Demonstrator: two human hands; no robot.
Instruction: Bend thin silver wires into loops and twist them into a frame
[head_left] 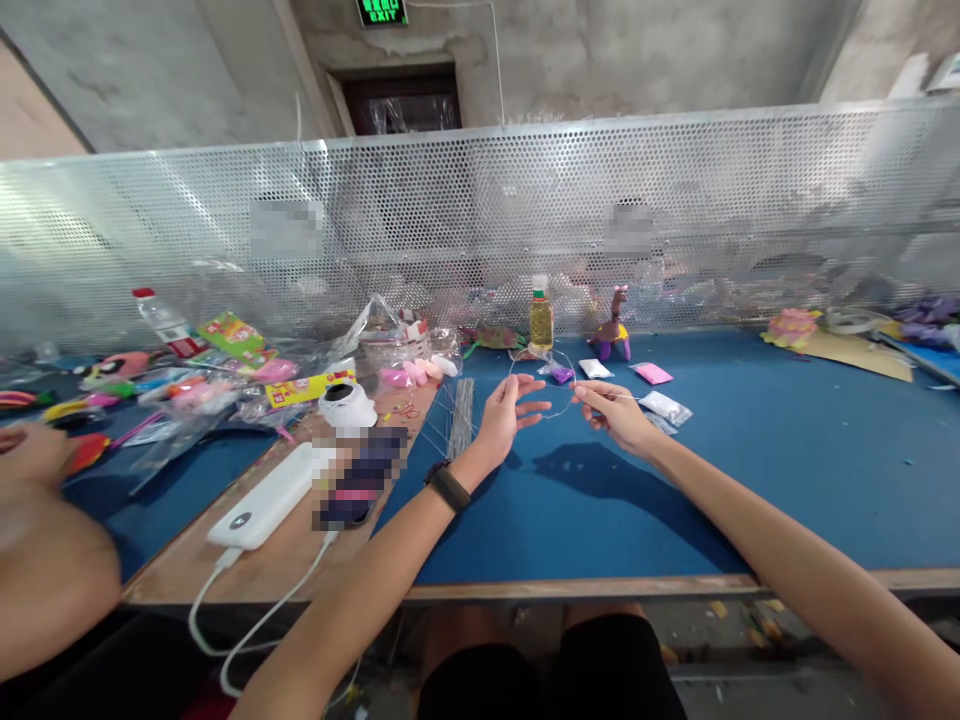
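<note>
A thin wire (557,352) is bent into a loop above the blue table mat. My right hand (611,412) pinches it between thumb and fingertips, and a loose end sticks out to the right. My left hand (507,418) is at the loop's left side with fingers spread; whether it touches the wire I cannot tell. Left of it lies a bundle of straight wires (462,415). Beyond the hands are small packets of purple clay (561,374), white clay (595,369) and pink clay (652,373). Another clear packet (666,408) lies just past my right hand.
A bottle of yellow liquid (541,315) and a clay animal figure (617,325) stand near the perforated metal screen (435,220). To the left are a power bank (270,495) with cables, a phone (361,478) and a white device (347,408). Another person's arm (52,560) reaches in.
</note>
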